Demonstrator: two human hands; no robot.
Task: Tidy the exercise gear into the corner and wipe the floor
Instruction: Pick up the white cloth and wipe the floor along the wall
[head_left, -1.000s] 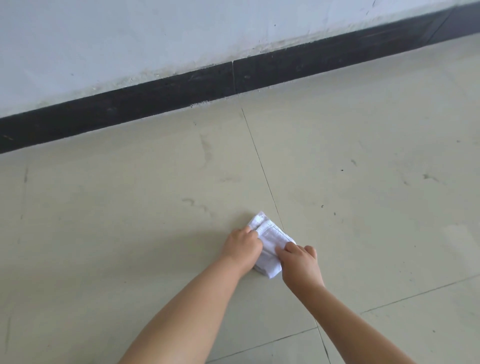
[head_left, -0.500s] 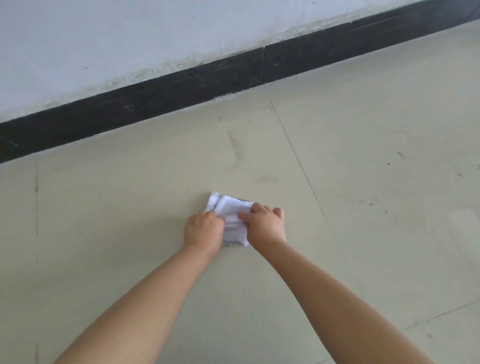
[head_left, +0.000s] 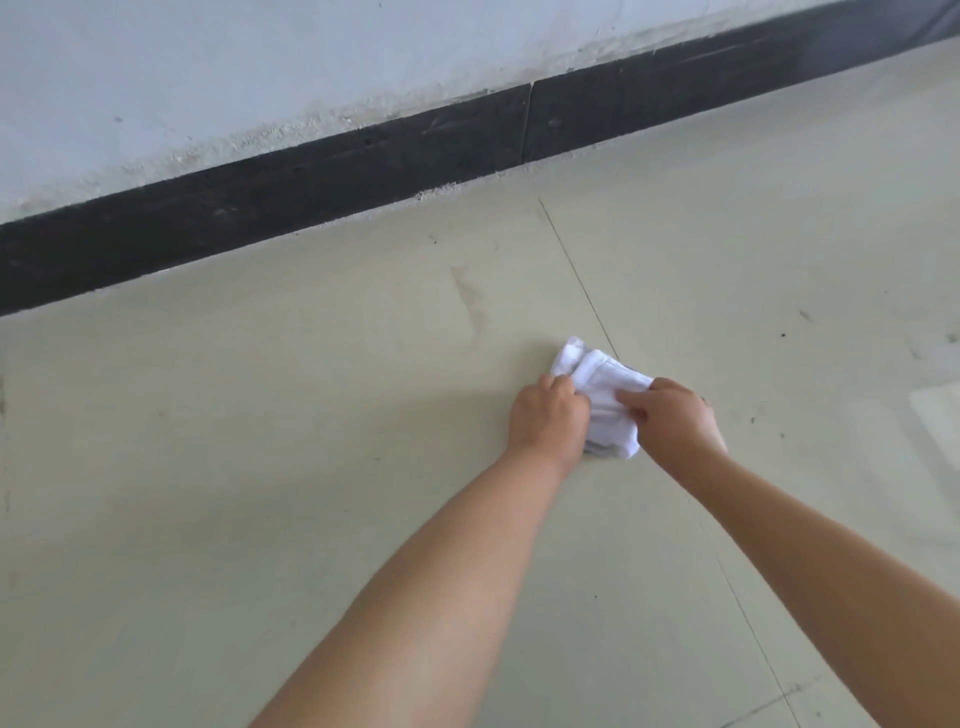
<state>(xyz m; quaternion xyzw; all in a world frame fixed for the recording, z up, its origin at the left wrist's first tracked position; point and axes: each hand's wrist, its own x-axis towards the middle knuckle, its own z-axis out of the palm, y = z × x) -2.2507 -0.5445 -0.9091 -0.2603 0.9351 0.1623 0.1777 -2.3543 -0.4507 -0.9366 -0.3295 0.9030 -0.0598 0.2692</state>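
Note:
A folded white cloth (head_left: 597, 382) lies pressed flat on the pale tiled floor (head_left: 260, 467), right beside a tile joint. My left hand (head_left: 545, 418) grips its left edge with closed fingers. My right hand (head_left: 672, 415) presses on its right side, fingers bent over the fabric. Both hands cover part of the cloth. No exercise gear is in view.
A black skirting board (head_left: 311, 197) runs along the foot of a white wall (head_left: 260, 78) beyond the cloth. A dark smear (head_left: 467, 301) marks the floor just past the cloth, and small dark specks (head_left: 783, 335) dot the tiles to the right.
Half a second ago the cloth and both hands were left of the tile joint; now they have slid right, up against it. The cloth stays held by both hands.

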